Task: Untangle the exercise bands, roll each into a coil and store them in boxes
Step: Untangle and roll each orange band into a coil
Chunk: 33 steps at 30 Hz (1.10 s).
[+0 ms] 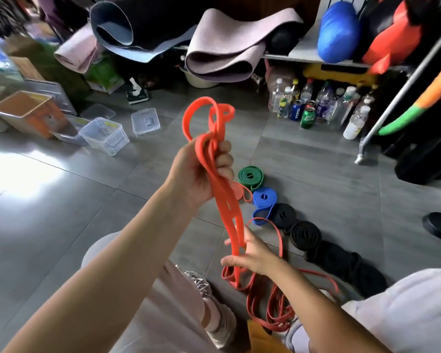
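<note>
Flat orange band (219,184), pretty knotted up
Looped top is gripped in the left hand (204,171); lower strands are touched by the spread right hand (251,256).

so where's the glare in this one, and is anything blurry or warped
Head view: hard white glare on the floor tiles at left; the top left corner is smeared with blur; the wide-angle lens stretches the left forearm toward the bottom edge; the orange band and the left hand gripping it are sharp.
</note>
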Each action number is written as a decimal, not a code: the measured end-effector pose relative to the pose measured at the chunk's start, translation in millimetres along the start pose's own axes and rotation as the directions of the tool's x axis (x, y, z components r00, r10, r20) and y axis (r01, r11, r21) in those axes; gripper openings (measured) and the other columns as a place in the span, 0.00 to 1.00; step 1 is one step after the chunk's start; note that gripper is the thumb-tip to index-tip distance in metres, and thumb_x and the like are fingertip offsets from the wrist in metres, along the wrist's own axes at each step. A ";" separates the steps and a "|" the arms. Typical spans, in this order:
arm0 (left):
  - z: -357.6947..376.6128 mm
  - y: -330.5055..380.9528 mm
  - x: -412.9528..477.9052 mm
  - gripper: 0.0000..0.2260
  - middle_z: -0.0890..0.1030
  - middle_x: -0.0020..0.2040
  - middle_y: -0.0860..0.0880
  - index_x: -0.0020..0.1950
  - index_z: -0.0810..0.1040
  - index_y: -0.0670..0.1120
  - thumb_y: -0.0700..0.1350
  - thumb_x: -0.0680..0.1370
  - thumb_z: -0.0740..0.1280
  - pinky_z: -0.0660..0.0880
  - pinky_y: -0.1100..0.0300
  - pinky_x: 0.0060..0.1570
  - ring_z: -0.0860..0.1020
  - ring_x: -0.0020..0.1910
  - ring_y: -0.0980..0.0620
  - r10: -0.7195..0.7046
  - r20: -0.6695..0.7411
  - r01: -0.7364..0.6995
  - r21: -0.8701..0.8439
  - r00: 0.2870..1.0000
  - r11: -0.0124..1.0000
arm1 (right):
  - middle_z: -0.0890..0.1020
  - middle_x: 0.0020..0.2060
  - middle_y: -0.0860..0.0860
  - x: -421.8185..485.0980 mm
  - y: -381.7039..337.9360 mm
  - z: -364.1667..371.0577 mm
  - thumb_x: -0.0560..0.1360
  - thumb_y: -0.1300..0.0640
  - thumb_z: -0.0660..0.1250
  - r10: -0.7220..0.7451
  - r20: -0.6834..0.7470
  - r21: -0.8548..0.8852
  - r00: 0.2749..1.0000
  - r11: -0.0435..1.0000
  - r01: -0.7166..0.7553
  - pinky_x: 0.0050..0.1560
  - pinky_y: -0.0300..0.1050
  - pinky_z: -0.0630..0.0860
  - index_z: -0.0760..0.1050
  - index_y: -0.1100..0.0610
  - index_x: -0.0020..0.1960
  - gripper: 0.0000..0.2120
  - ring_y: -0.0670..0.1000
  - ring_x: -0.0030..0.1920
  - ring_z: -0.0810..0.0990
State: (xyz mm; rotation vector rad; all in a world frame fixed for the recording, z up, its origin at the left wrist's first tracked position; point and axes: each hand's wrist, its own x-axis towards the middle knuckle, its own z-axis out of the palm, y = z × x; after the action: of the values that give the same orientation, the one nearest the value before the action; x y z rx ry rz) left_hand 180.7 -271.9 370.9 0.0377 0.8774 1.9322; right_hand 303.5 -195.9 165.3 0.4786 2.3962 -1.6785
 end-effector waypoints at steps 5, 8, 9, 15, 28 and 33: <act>5.4 29.0 -2.2 0.08 0.72 0.29 0.53 0.32 0.74 0.46 0.44 0.69 0.58 0.61 0.69 0.21 0.65 0.21 0.58 0.112 0.023 -0.112 0.011 0.994 0.994 | 0.80 0.34 0.44 -10.1 41.9 3.2 0.74 0.53 0.67 0.222 -0.142 -0.162 0.965 0.956 -0.244 0.44 0.44 0.77 0.77 0.47 0.43 0.02 0.46 0.37 0.79; -10.4 32.0 6.6 0.10 0.74 0.31 0.52 0.39 0.72 0.48 0.48 0.78 0.58 0.63 0.69 0.21 0.66 0.21 0.56 0.172 -0.136 -0.120 0.324 0.976 0.938 | 0.82 0.35 0.46 -16.0 44.0 -24.0 0.78 0.54 0.63 0.304 -0.246 0.048 0.920 0.952 -0.302 0.38 0.49 0.82 0.75 0.52 0.40 0.08 0.47 0.38 0.82; -18.2 27.0 10.5 0.10 0.76 0.31 0.51 0.41 0.73 0.47 0.49 0.79 0.58 0.62 0.70 0.21 0.66 0.20 0.56 0.171 -0.165 -0.091 0.408 0.971 0.908 | 0.83 0.35 0.48 -15.6 33.2 -34.3 0.78 0.54 0.64 0.282 -0.269 0.128 0.921 0.958 -0.256 0.37 0.51 0.82 0.76 0.53 0.40 0.08 0.49 0.39 0.84; -59.8 -43.4 18.0 0.04 0.78 0.28 0.54 0.43 0.76 0.45 0.42 0.77 0.67 0.67 0.70 0.21 0.71 0.21 0.62 0.269 -0.062 -0.114 0.799 0.961 0.591 | 0.83 0.30 0.46 -14.9 -73.0 -79.2 0.77 0.60 0.64 -0.047 -0.358 0.133 0.932 0.986 0.101 0.31 0.44 0.81 0.80 0.42 0.39 0.15 0.47 0.31 0.83; -79.5 -74.1 21.4 0.06 0.77 0.26 0.53 0.33 0.81 0.50 0.41 0.69 0.71 0.70 0.66 0.24 0.72 0.23 0.57 0.344 -0.064 -0.199 0.711 0.937 0.674 | 0.83 0.43 0.52 -13.2 -76.4 -95.9 0.73 0.69 0.65 -0.004 -0.413 0.467 0.911 0.858 0.216 0.42 0.38 0.78 0.75 0.57 0.56 0.14 0.47 0.40 0.81; -73.1 -75.3 20.2 0.14 0.76 0.25 0.50 0.30 0.81 0.51 0.39 0.75 0.67 0.63 0.68 0.19 0.70 0.19 0.56 0.296 -0.071 -0.182 0.645 0.953 0.742 | 0.73 0.65 0.58 0.4 16.7 -13.8 0.73 0.64 0.65 0.367 -0.302 0.379 0.880 0.893 -0.242 0.62 0.48 0.71 0.66 0.58 0.69 0.25 0.55 0.62 0.74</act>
State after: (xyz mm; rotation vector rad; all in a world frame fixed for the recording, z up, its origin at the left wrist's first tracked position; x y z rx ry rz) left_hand 200.1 -277.0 265.9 0.4140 1.6884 1.7960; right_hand 309.6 -177.7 155.3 1.2644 2.0927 -1.9802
